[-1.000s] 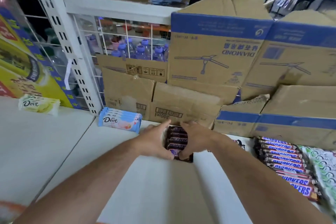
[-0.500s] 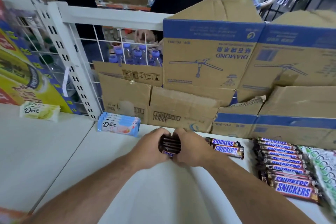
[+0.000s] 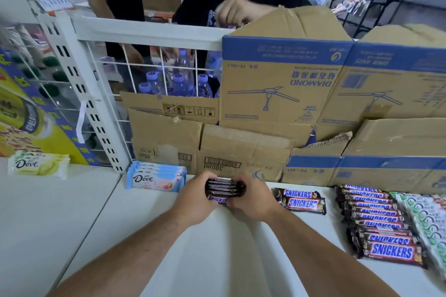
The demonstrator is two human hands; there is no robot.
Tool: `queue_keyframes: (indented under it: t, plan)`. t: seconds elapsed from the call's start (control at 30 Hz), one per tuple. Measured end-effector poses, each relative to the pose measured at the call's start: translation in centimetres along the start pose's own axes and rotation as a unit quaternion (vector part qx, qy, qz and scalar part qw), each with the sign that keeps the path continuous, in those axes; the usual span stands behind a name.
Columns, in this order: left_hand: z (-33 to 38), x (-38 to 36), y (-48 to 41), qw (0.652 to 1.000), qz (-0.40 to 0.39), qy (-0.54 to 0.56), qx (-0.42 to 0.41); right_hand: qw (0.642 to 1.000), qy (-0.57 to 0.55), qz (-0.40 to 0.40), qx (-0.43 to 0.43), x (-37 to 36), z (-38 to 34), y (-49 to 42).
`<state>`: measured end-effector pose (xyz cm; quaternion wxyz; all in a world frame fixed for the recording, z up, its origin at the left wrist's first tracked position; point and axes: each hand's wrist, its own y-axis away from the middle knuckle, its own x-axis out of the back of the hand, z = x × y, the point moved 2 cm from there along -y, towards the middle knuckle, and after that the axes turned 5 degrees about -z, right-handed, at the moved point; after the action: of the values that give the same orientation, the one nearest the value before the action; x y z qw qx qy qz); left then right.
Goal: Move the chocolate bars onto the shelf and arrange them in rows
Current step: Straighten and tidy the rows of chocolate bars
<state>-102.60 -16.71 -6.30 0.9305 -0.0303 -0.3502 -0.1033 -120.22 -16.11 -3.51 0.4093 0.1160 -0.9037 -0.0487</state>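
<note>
A stack of bars point(image 3: 225, 190) is gripped by its ends between the left hand point(image 3: 195, 202) and right hand point(image 3: 253, 202), near the shelf's point(image 3: 169, 248) back edge; placing is judged in hand; next, it is to be set down in line with the pair point(image 3: 300, 201).

Shop stockroom; white shelf point(image 3: 60, 212); cardboard boxes point(image 3: 284, 84); choc bars point(image 3: 376, 222)

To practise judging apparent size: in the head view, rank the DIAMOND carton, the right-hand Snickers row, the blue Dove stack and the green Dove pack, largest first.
1. DIAMOND carton.
2. Snickers row, though it lies nearer the camera.
3. Tied: blue Dove stack and green Dove pack look alike.
</note>
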Motion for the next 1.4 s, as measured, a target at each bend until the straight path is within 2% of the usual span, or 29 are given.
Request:
queue_keyframes:
  t: [0.33, 0.43, 0.53, 0.9, 1.03, 1.1, 1.17, 1.27, 1.33, 1.4]
  plan:
    - [-0.3, -0.1, -0.3, 0.999, 0.037, 0.0, 0.011, 0.998, -0.057, 0.017, -0.011, -0.8, 1.0, -1.9]
    - [-0.5, -0.4, 1.0, 0.996, 0.09, 0.018, -0.011, 0.994, -0.094, 0.042, -0.021, -0.8, 1.6, -1.6]
    - [-0.8, -0.8, 1.8, 0.988, 0.143, -0.024, -0.048, 0.987, -0.131, 0.084, -0.043, -1.2, 2.4, -1.1]
    - [-0.9, -1.1, 1.6, 0.988, 0.14, -0.06, -0.035, 0.986, -0.125, 0.105, -0.037, -1.9, 2.5, -0.8]
    - [-0.7, -1.0, 1.9, 0.984, 0.167, -0.051, -0.044, 0.984, -0.139, 0.103, -0.046, -1.4, 2.0, -0.5]
    - [-0.5, -0.9, 2.2, 0.972, 0.2, -0.085, -0.092, 0.981, -0.149, 0.109, -0.051, -1.2, 1.7, 0.2]
    - [0.0, -1.3, 2.7, 0.951, 0.211, -0.14, -0.178, 0.986, -0.1, 0.124, -0.047, -1.1, 1.9, 1.6]
    - [1.6, -3.2, 3.4, 0.945, 0.136, -0.163, -0.25, 0.994, 0.019, 0.111, -0.018, -1.3, 2.7, 4.3]
    - [3.5, -4.7, 3.2, 0.957, 0.031, -0.17, -0.234, 0.993, 0.079, 0.086, 0.004, -1.0, 3.7, 5.7]
    - [5.1, -6.1, 2.8, 0.971, -0.055, -0.152, -0.175, 0.99, 0.119, 0.072, 0.003, 0.0, 4.6, 6.7]
